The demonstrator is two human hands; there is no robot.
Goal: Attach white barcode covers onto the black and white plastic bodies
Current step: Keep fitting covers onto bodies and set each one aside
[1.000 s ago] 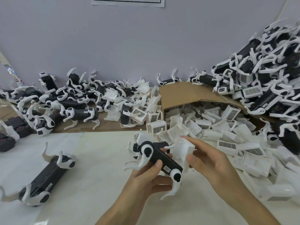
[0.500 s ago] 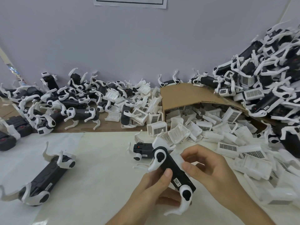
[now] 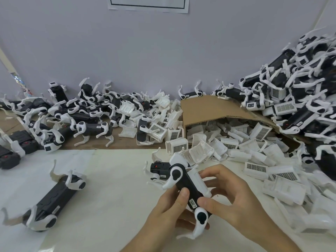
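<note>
1. Presently, the black and white body [image 3: 189, 188] is held tilted above the desk [image 3: 112, 188], near its front edge, one legged end raised toward the wall and the other lowered.
2. A white barcode cover [image 3: 200, 180] lies against the body's right flank; whether it is fully seated cannot be told.
3. The left hand [image 3: 167, 213] is clamped on the body from below, thumb across its black side.
4. The right hand [image 3: 234, 200] has its fingers curled round the cover and its thumb beside the body's label.
5. A second body [image 3: 160, 169] lies just behind; a third body [image 3: 52, 200] lies well to the left.
6. An open cardboard box [image 3: 209, 108] spills loose covers [image 3: 236, 142]; a left heap [image 3: 72, 113] and a right heap [image 3: 300, 97] of bodies line the wall.
</note>
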